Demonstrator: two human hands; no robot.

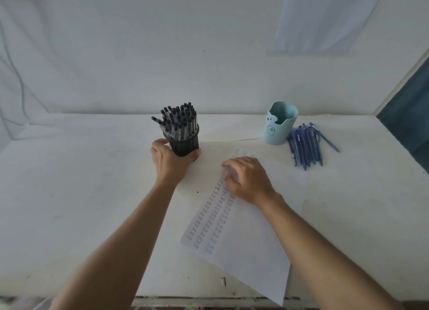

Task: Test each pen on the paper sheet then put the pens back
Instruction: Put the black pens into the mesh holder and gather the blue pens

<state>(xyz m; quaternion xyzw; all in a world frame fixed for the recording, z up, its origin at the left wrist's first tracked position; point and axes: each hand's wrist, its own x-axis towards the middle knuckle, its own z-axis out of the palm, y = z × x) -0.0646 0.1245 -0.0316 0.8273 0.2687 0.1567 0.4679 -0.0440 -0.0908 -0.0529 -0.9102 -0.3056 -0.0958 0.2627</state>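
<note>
— Hands?
— Left hand (pixel 170 161) grips the black pen holder (pixel 185 143), full of black pens (pixel 178 118). Right hand (pixel 248 179) rests loose-fingered on the paper sheet (pixel 243 240), grasping nothing; blue pens (pixel 306 144) lie beyond it, rightward, beside the cup (pixel 278 133).

- Black pens (pixel 178 119): dense bundle, upright, clicker ends up, packed into the mesh cup (pixel 185 144). One pen leans out to the left.
- Mesh cup: black, upright, just left of the sheet's far end. The left hand (pixel 170 161) grips its lower wall.
- Blue pens (pixel 306 147): loose pile lying flat, roughly parallel, just right of the blue cup (pixel 281 123). One lies apart at the right, angled.
- Blue cup: pale blue, face printed on front, upright.
- Sheet (pixel 243 240): white, flat, skewed. Columns of small handwritten marks fill its left part. The right hand (pixel 249 182) rests on its far end.
</note>
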